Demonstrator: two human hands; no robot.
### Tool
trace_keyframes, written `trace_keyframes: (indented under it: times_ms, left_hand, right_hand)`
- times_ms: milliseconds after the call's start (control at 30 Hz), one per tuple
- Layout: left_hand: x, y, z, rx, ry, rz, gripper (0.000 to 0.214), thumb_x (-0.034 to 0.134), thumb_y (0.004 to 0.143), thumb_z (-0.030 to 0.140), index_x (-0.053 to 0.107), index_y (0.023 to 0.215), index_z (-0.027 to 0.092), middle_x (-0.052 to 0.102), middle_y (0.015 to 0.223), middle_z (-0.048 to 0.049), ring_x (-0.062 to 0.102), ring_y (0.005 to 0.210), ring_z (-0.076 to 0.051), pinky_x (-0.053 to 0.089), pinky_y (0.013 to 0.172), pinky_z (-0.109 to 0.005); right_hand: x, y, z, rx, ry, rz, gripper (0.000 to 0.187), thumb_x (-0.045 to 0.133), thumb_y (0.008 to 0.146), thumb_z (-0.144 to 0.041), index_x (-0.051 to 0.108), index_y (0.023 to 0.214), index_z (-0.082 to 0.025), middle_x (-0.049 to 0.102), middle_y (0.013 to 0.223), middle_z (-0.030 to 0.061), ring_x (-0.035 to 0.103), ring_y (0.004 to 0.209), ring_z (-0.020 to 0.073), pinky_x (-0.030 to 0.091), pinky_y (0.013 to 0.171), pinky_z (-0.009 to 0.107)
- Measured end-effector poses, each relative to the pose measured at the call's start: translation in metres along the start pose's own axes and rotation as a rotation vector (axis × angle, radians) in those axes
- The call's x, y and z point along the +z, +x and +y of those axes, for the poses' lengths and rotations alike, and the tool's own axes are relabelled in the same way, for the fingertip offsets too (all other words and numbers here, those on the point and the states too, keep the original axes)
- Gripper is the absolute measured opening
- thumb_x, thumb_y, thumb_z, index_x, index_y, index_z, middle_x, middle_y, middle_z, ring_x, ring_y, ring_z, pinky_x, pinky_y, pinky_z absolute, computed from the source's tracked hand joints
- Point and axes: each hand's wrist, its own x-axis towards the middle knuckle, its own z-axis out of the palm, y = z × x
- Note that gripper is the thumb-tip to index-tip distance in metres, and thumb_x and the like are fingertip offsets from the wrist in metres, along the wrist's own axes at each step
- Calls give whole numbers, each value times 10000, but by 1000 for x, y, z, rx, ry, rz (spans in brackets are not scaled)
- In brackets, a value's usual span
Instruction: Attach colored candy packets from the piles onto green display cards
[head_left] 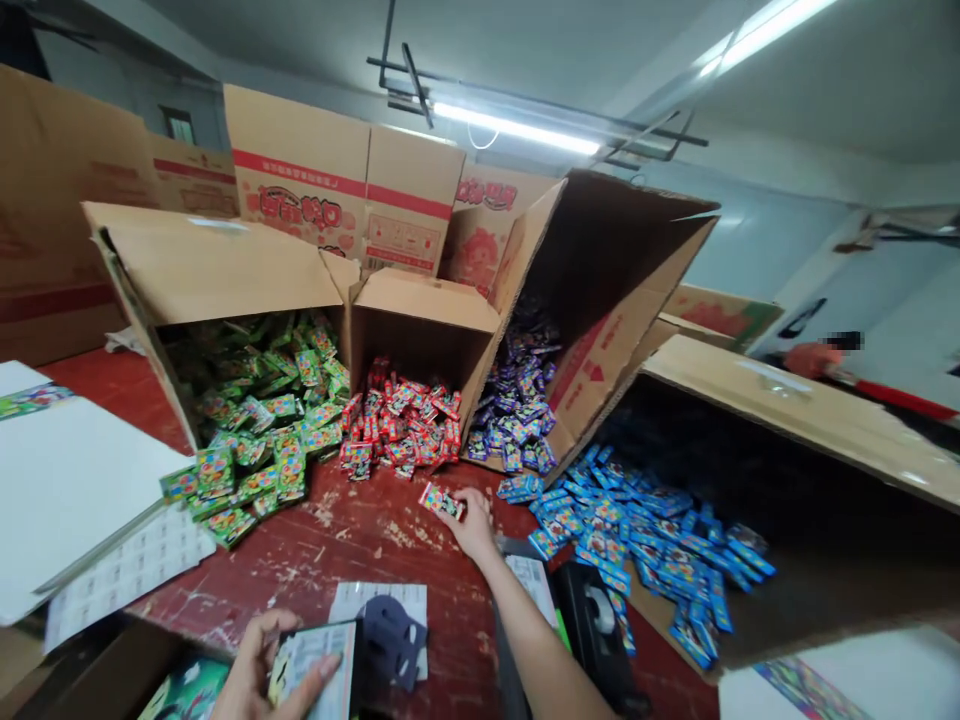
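Note:
My right hand [475, 525] pinches a small red packet [439, 500] between thumb and fingers, just above the table in front of the red pile. Low in the view, my left hand [255, 668] is wrapped round a flat dark-edged box [322, 665] with a pale printed face, thumb lying across it. Piles of small packets spill from open cartons: green packets [259, 470], red packets [405, 425], purple packets [517, 420] and blue packets [637, 530]. Beside the box lie a dark cut-out piece [391, 640] and a white printed sheet [352, 598].
A black tape dispenser [592, 610] stands right of my right forearm. White boards [82, 490] and a label sheet [135, 570] lie at left. Large cartons [300, 180] stack behind the open ones. Another person [814, 358] is in the right background.

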Motion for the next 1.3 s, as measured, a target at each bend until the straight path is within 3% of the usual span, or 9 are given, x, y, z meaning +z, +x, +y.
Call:
trace_keyframes:
  times_ms: [167,300,400,567,700,867,1033,1200,1300]
  left_hand:
    - [-4,-2,28,-1,59,82,658,762,607,437,410,1123,232,577,1017,-44,581,952,-235,474,841,-324]
    - [-10,1,42,-23,35,104,593,761,612,440,438,1067,239,573,987,-32,575,957,-237,479,821,-315]
    - [-5,-1,33,-43,-36,27,566,761,630,418,430,1059,253,602,918,-9,596,849,-217,503,713,-285]
    - [16,-19,21,-67,-111,-2,490,739,674,394,409,1010,259,574,799,34,575,721,-180,485,626,-260]
    - [30,-33,36,-28,-120,-66,418,685,738,380,382,996,255,535,790,38,561,730,-178,466,655,-271]
    - [39,-40,63,31,-82,-54,436,704,713,315,383,996,236,569,852,4,591,795,-195,467,718,-297]
    - [41,-45,78,-51,-228,-181,470,696,732,311,315,1002,258,645,873,-13,639,750,-199,495,647,-298]
    - [43,-52,84,-106,-357,-188,540,685,761,308,245,1073,283,687,893,-9,659,754,-200,528,664,-329]
    - [42,-52,84,-103,-354,-156,652,699,747,308,227,1196,276,678,932,-24,651,777,-194,515,714,-331]
  right_hand:
    - [-26,-14,-11,-169,75,-135,333,542,747,-215,594,1075,-232,643,1061,69,586,1022,250,444,887,387]
    - [-41,-24,-31,-293,106,-76,355,570,719,-164,599,1065,-240,657,987,80,613,912,247,467,815,362]
    - [-27,-39,-34,-331,155,-24,175,578,756,-205,648,912,-237,678,864,73,620,844,241,488,785,364]
    - [4,-48,-20,-318,309,30,293,495,828,-262,603,1100,-240,661,1092,105,611,1005,244,472,910,434]
    - [-2,-39,-48,-269,493,46,307,472,858,-348,512,1135,-221,646,1048,117,645,922,220,535,805,388]
    - [-29,-49,-130,-270,840,-456,199,631,789,-344,583,955,-244,665,909,24,651,811,156,529,732,268]
    - [-45,-50,-172,-400,607,-1015,116,626,777,-270,667,863,-203,671,798,-1,624,725,148,498,672,263]
    - [-50,-53,-181,-484,462,-1044,222,602,788,-218,655,1003,-207,673,859,7,615,767,150,476,678,266]
    - [-44,-66,-174,-407,439,-886,251,717,697,-227,647,937,-203,654,819,-2,605,749,155,462,657,266]
